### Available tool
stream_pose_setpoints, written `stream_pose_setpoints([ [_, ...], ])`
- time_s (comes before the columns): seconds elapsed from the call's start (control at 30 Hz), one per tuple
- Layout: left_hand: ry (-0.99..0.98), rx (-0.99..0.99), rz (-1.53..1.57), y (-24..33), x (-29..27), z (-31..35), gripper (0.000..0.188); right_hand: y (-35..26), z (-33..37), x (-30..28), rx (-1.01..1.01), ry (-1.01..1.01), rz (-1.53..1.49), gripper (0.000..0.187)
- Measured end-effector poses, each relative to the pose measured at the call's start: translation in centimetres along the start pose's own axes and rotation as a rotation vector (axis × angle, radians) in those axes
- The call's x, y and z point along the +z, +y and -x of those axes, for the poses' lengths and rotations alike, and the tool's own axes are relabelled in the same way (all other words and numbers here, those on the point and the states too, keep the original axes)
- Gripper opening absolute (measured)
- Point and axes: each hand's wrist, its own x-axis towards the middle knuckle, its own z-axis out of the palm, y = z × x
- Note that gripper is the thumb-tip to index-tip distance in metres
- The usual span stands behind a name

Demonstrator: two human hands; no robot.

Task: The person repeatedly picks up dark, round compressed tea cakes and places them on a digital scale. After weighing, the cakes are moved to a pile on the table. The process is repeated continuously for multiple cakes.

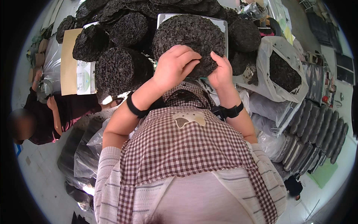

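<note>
Left hand (173,66) near-pinched, hold unclear; right hand (221,74) loosely open, both at black round seaweed-like stack (182,33) over white rectangular tray (226,31). Probably edge-picking; next move needs light fingertips.

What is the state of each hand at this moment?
Left hand: fingers curled at the dark disc; grip unclear.
Right hand: thumb raised near its edge; grip unclear.

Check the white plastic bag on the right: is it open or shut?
Open: the bag gapes wide, and dark material shows inside it.
</note>
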Motion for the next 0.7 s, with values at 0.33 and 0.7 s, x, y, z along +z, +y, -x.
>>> stream_pose_setpoints([
  [0.33,-0.094,0.037,-0.230,-0.6,3.7,-0.8,0.012,-0.7,1.0,-0.9,0.061,0.016,-0.147,0.038],
  [0.7,-0.055,-0.694,0.957,-0.4,1.8,-0.4,0.010,-1.9,0.8,-3.2,0.104,0.033,-0.073,0.038],
])
